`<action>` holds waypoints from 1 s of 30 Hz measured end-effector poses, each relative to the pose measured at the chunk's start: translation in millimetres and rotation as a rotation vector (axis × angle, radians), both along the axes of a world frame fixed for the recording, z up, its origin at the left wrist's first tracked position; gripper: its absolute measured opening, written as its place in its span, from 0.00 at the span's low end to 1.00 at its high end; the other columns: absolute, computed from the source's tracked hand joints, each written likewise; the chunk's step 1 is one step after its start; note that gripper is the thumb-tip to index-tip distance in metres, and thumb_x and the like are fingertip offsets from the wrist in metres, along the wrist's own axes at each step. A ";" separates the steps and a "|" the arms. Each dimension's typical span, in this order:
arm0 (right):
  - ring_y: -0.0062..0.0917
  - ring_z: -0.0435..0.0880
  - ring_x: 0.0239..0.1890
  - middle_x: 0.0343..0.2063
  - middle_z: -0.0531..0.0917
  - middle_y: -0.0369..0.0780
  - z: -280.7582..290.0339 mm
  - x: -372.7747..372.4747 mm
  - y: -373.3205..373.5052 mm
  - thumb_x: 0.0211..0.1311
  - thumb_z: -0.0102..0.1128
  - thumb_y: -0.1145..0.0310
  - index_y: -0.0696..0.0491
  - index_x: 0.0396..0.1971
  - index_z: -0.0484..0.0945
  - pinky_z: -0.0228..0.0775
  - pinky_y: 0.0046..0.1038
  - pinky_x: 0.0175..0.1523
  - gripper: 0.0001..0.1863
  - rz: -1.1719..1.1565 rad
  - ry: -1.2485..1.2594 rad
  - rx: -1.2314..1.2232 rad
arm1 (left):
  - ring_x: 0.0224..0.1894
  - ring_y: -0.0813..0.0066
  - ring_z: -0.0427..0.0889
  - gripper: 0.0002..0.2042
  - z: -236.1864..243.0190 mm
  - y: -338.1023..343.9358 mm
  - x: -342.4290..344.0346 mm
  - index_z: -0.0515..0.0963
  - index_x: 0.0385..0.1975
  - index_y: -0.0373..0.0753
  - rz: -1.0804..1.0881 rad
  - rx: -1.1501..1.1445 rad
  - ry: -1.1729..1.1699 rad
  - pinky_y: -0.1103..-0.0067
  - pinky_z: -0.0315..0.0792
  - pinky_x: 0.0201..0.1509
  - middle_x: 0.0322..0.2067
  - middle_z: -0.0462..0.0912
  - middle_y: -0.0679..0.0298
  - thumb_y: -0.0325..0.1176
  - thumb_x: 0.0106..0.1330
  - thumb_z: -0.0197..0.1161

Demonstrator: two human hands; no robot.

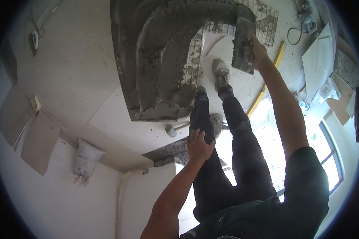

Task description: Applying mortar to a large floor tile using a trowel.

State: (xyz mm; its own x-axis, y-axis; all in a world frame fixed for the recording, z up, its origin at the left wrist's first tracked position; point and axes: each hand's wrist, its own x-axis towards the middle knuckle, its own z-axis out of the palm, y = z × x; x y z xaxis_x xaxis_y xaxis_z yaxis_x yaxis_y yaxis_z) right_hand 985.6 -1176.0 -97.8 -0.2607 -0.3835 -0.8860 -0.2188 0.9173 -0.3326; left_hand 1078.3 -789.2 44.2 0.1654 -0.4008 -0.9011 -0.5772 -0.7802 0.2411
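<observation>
My right hand (258, 52) is wrapped round the handle of a flat, mortar-smeared trowel (243, 32). The trowel's blade lies at the right part of a spread of wet grey mortar (151, 67). That mortar covers much of the floor ahead, with curved ridges and a lumpy near edge. A pale grid-patterned surface (265, 20) shows beside the trowel and along the mortar's inner edge. My left hand (200, 146) rests on my left knee with its fingers spread, holding nothing. Below the mortar a mallet (171, 130) lies on the floor, its handle partly hidden by my leg.
A yellow straight bar (279, 55) lies to the right, beneath my forearm. Left are brown boards (40, 143) and a filled sack (86, 157) by the white wall. White panels (319, 59), plastic wrapping (327, 91) and a power tool (307, 20) lie far right.
</observation>
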 end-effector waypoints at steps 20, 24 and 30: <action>0.48 0.84 0.40 0.30 0.83 0.53 -15.7 86.1 24.8 0.67 0.47 0.48 0.58 0.38 0.80 0.76 0.47 0.44 0.25 1.474 0.127 -0.302 | 0.69 0.54 0.61 0.32 -4.4 8.5 -18.1 0.76 0.55 0.36 0.135 -0.018 0.018 0.60 0.51 0.73 0.62 0.69 0.52 0.52 0.54 0.68; 0.47 0.84 0.36 0.24 0.81 0.52 -20.7 85.1 14.3 0.67 0.47 0.52 0.58 0.35 0.80 0.76 0.46 0.42 0.23 1.255 0.138 -0.115 | 0.69 0.54 0.61 0.33 -5.5 9.0 -25.8 0.76 0.54 0.35 0.129 -0.016 0.029 0.60 0.51 0.73 0.62 0.70 0.52 0.53 0.54 0.68; 0.16 0.65 0.14 0.16 0.69 0.31 -17.7 91.3 29.6 0.69 0.44 0.43 0.50 0.22 0.74 0.61 0.27 0.19 0.27 0.912 -0.206 0.295 | 0.68 0.53 0.61 0.32 -4.2 11.6 -34.1 0.76 0.54 0.35 0.155 -0.045 0.019 0.60 0.51 0.73 0.62 0.70 0.51 0.52 0.54 0.68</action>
State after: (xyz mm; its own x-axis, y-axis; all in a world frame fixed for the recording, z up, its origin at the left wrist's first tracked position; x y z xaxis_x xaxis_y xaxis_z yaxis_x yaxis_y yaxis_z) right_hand 1076.9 -1146.3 -115.4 0.1965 -0.1170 -0.9735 -0.8482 0.4778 -0.2286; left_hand 1044.2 -777.6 40.0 0.2115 -0.4113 -0.8866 -0.4455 -0.8480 0.2872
